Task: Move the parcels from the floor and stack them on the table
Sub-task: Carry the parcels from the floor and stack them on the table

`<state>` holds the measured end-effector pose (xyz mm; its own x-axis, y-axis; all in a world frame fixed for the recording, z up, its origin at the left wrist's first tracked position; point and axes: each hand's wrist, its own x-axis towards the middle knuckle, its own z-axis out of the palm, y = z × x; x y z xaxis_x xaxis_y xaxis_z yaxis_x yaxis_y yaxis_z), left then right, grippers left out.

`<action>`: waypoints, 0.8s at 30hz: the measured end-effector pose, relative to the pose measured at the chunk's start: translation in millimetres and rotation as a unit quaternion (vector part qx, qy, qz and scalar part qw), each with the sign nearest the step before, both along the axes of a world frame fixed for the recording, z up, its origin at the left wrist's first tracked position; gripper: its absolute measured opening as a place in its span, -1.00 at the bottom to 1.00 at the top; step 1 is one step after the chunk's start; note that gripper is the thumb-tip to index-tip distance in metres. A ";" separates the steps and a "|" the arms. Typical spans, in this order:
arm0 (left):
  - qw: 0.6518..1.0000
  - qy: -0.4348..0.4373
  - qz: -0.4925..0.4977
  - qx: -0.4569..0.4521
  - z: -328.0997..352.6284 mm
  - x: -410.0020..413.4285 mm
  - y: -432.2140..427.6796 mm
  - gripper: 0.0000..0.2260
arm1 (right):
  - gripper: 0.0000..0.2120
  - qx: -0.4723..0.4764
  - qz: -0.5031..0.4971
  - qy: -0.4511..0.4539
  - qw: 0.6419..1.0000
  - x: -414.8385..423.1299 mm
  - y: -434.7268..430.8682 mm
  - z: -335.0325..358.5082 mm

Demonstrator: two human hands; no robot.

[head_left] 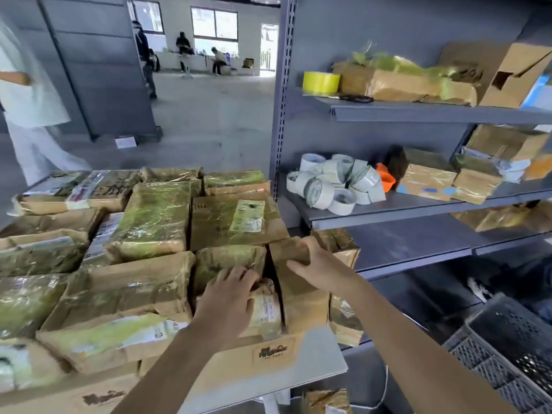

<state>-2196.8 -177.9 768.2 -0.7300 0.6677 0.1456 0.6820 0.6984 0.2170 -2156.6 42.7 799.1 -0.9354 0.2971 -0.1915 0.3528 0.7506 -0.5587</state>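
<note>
Stacking parcels [155,216] on the tabletop [322,357]
We rest our left hand [228,306] spread on a small parcel [268,313]; our right hand [321,265] grips an upright parcel [301,306].

Bright daylight from far windows [213,23], glare on shiny wrapping, soft blur, bowed wide-angle edges
</note>
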 end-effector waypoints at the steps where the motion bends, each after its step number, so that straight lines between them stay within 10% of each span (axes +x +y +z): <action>1: 1.000 0.008 0.006 0.003 0.9 1.2 1.0 -0.70 | -0.51 -0.022 -0.003 0.008 1.000 0.0 5.6 -1.8; 10: 0.999 0.034 0.026 0.028 0.7 6.9 3.0 -0.80 | -0.71 -0.066 0.000 0.015 0.998 -3.9 12.1 -7.1; 19: 1.000 -0.011 0.011 -0.025 11.8 2.4 6.0 -0.71 | 0.02 0.151 -0.017 -0.086 0.985 -8.8 -27.5 1.4; 24: 0.999 -0.047 0.007 -0.015 16.4 2.2 1.0 -0.68 | -0.09 0.151 -0.020 -0.087 0.984 -0.3 -7.3 22.9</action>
<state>-2194.6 -176.9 784.6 -0.7491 0.6601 0.0559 0.6493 0.7151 0.2589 -2156.9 35.4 822.0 -0.8831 0.4004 -0.2446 0.4553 0.8572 -0.2406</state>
